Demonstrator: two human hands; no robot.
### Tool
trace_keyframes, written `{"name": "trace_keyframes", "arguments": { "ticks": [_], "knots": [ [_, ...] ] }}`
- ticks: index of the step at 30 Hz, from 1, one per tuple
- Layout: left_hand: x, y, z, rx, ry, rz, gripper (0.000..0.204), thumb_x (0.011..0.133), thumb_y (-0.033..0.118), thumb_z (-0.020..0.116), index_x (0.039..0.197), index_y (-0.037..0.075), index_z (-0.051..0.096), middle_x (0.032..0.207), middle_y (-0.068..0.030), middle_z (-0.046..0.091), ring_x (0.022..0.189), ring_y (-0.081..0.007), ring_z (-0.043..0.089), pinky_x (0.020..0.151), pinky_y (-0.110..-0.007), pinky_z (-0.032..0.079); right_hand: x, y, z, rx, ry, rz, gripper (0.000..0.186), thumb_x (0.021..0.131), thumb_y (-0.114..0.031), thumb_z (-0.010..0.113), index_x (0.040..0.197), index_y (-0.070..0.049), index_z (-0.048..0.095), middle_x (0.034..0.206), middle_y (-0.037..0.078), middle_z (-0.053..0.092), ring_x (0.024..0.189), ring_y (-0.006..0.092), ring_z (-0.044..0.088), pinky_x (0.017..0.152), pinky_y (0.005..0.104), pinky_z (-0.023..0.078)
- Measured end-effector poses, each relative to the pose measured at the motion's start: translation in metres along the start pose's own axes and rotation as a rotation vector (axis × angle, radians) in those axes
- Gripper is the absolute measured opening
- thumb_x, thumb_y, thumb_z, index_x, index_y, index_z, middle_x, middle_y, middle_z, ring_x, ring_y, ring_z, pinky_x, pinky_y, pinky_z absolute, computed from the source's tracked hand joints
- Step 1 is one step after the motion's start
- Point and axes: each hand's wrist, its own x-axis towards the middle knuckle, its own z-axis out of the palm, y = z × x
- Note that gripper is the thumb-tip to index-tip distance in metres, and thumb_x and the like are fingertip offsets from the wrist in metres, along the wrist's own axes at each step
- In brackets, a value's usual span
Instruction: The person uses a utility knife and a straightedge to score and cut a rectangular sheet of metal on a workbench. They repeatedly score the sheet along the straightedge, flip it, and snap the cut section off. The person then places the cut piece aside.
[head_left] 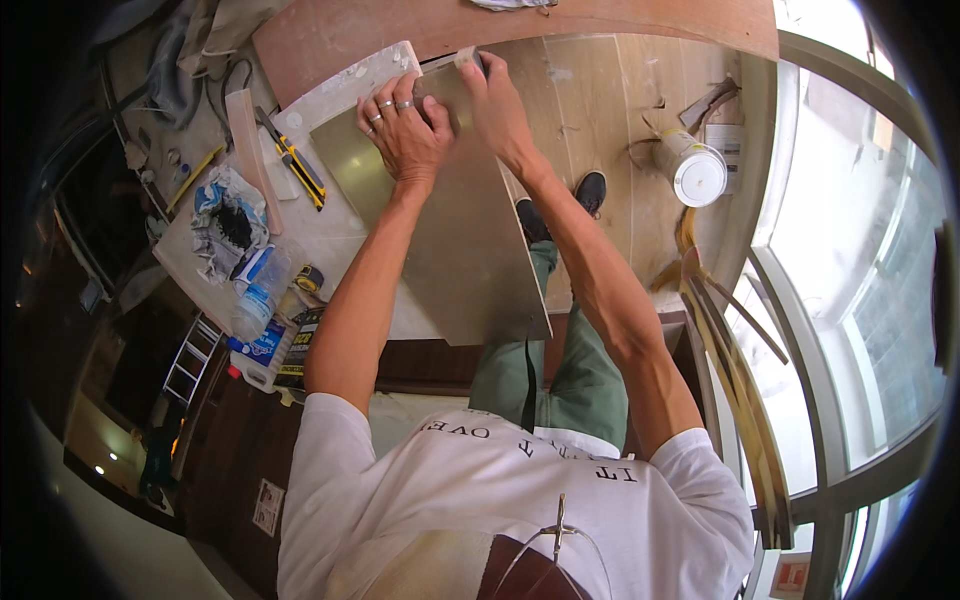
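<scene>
A thin grey-brown panel (450,250) lies at a slant in front of me, partly on a pale work surface and jutting out over my legs. Near its far end my left hand (410,135), with rings on several fingers, rests with fingers apart on the board. Just to its right, my right hand (497,110) is blurred by motion. Its fingers close round a small tan and grey block (466,57) at the panel's far edge; the block's exact kind is unclear. Left of the panel lies a yellow and black utility knife (293,165).
Beside the knife lie a wooden strip (250,155), a crumpled plastic bag (228,215), a clear bottle (258,300), a tape measure (310,278) and a jug (262,358). A curved reddish board (620,25) spans the far side. A white bucket (697,175) and wood strips (735,400) stand right.
</scene>
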Motion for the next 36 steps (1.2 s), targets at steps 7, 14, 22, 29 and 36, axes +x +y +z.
{"name": "trace_keyframes", "arguments": {
  "ticks": [7, 14, 22, 29, 36],
  "knots": [
    [-0.004, -0.006, -0.01, -0.023, -0.01, -0.034, 0.042, 0.085, 0.024, 0.059, 0.126, 0.013, 0.058, 0.123, -0.0082, 0.055, 0.123, -0.0305, 0.047, 0.117, -0.057, 0.024, -0.132, 0.049, -0.032, -0.085, -0.155, 0.308, 0.056, 0.108, -0.034, 0.043, 0.147, 0.006, 0.038, 0.143, 0.031, 0.05, 0.135, 0.0409, 0.048, 0.115, 0.0439, 0.034],
    [0.005, 0.001, -0.008, -0.011, -0.025, -0.016, 0.042, 0.084, 0.024, 0.059, 0.125, 0.013, 0.058, 0.121, -0.0079, 0.055, 0.122, -0.0296, 0.048, 0.117, -0.056, 0.024, -0.007, 0.013, -0.008, -0.012, -0.177, 0.034, 0.054, 0.108, -0.039, 0.043, 0.138, 0.007, 0.045, 0.131, 0.028, 0.057, 0.123, 0.0376, 0.056, 0.105, 0.0431, 0.042],
    [0.002, -0.003, -0.006, -0.014, -0.032, -0.003, 0.044, 0.084, 0.023, 0.059, 0.127, 0.012, 0.055, 0.122, -0.0083, 0.055, 0.122, -0.0305, 0.048, 0.116, -0.057, 0.025, -0.015, -0.001, -0.002, -0.059, -0.029, 0.055, 0.052, 0.107, -0.04, 0.046, 0.133, 0.005, 0.048, 0.118, 0.032, 0.063, 0.113, 0.045, 0.061, 0.098, 0.0447, 0.046],
    [-0.002, -0.007, -0.01, -0.004, -0.018, -0.03, 0.042, 0.084, 0.024, 0.058, 0.124, 0.011, 0.058, 0.124, -0.0093, 0.055, 0.122, -0.0306, 0.049, 0.117, -0.058, 0.024, -0.081, 0.036, -0.013, -0.131, -0.011, 0.01, 0.053, 0.106, -0.043, 0.047, 0.132, 0.004, 0.05, 0.112, 0.027, 0.064, 0.107, 0.0397, 0.063, 0.093, 0.0432, 0.048],
    [0.005, 0.001, -0.005, 0.003, -0.043, 0.002, 0.042, 0.084, 0.026, 0.058, 0.124, 0.011, 0.058, 0.123, -0.009, 0.054, 0.122, -0.0296, 0.048, 0.117, -0.058, 0.024, 0.005, -0.008, 0.003, -0.088, -0.002, 0.066, 0.054, 0.105, -0.044, 0.047, 0.13, 0.003, 0.051, 0.108, 0.033, 0.065, 0.102, 0.0474, 0.064, 0.087, 0.0487, 0.049]
  ]
}}
